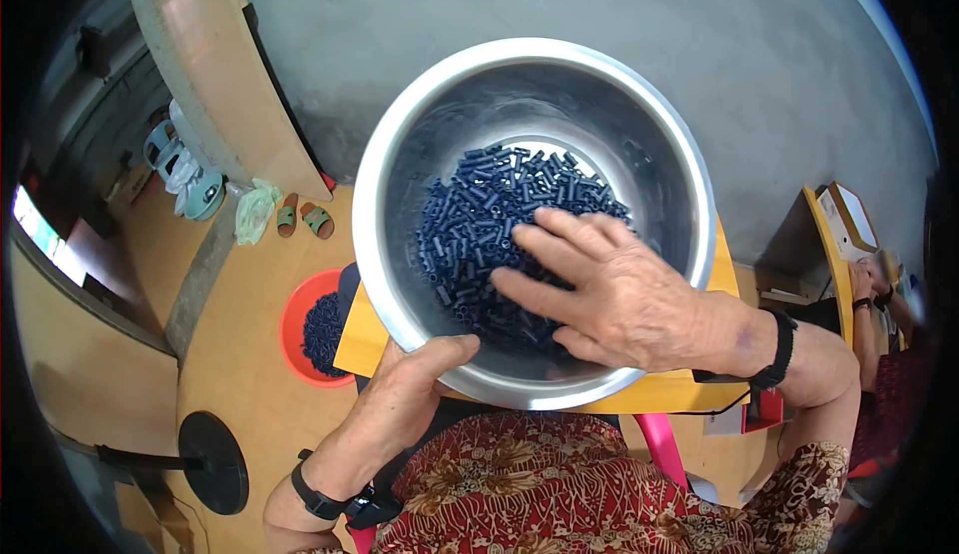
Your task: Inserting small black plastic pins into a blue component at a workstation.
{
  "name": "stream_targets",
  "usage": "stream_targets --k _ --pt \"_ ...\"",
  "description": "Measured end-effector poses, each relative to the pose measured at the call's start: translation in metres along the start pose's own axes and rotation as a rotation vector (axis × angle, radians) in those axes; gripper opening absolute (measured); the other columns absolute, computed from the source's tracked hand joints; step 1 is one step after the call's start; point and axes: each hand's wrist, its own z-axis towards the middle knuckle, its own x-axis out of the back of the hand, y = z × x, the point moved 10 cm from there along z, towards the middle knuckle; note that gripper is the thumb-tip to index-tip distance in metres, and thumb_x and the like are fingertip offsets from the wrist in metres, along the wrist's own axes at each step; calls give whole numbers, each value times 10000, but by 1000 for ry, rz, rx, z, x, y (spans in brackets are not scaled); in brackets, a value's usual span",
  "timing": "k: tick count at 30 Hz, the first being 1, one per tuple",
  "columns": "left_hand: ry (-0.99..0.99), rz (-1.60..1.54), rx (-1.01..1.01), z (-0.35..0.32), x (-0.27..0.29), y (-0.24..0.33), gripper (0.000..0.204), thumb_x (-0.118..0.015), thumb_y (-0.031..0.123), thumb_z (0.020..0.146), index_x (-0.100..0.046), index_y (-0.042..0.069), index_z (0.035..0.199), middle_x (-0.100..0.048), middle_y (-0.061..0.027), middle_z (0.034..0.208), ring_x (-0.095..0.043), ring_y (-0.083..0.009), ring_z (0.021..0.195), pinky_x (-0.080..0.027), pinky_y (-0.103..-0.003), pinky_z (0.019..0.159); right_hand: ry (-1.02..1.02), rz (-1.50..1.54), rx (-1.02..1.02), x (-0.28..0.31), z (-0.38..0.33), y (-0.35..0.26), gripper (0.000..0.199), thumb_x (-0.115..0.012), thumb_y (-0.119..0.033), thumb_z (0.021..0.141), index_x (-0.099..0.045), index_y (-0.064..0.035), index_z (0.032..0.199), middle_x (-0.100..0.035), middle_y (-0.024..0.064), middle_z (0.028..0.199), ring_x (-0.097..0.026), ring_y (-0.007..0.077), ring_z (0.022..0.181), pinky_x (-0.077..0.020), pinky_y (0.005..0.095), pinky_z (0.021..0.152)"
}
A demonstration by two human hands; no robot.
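A large steel bowl (534, 52) rests on a yellow wooden table (689, 390), tilted so its inside faces me. Short dark-blue tube pieces (489, 214) are heaped in it, mostly toward the near left. My left hand (415, 384) grips the bowl's near-left rim, thumb over the edge and the other fingers hidden beneath. Inside the bowl, my right hand (609, 289) lies over the heap with its fingers spread, the fingertips touching the pieces. No piece shows clearly held in it.
On the floor to the left stands a red basin (296, 329) with more dark-blue pieces. Green sandals (318, 220) and a plastic bag (257, 209) lie by the wall panel. A round black base (213, 462) stands lower left. At far right, another person's hands (867, 282) are near a yellow table.
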Motion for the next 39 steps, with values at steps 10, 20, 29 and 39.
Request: stream_targets --k 10,20,29,39 --pt "-109 -24 0 3 -11 -8 471 -566 36 859 -433 -25 1307 -611 -112 1137 -627 -198 1009 -494 -355 924 -102 -110 -5 -36 27 52 282 -630 -29 784 -525 -22 1045 -487 159 1052 -530 309 986 -525 389 826" --pt "-78 2 -10 3 -4 -6 425 -556 36 872 -443 -43 1274 -629 -126 1064 -651 -205 945 -523 -355 874 -18 525 -500 -29 9 131 185 -619 -22 857 -678 -46 1031 -672 144 942 -659 235 897 -528 336 836" --pt "-93 71 66 4 -5 -15 507 -531 31 866 -389 -9 1352 -547 -100 1207 -550 -187 1107 -436 -363 980 -41 1022 -668 -51 -7 140 208 -551 18 916 -641 15 1103 -662 80 896 -657 121 837 -548 229 736" --pt "-126 90 27 2 -7 -13 506 -537 36 858 -406 -22 1343 -540 -94 1227 -532 -175 1123 -415 -344 989 132 1409 -847 -47 -21 143 176 -514 -22 929 -602 37 1069 -633 130 981 -676 175 843 -597 243 714"
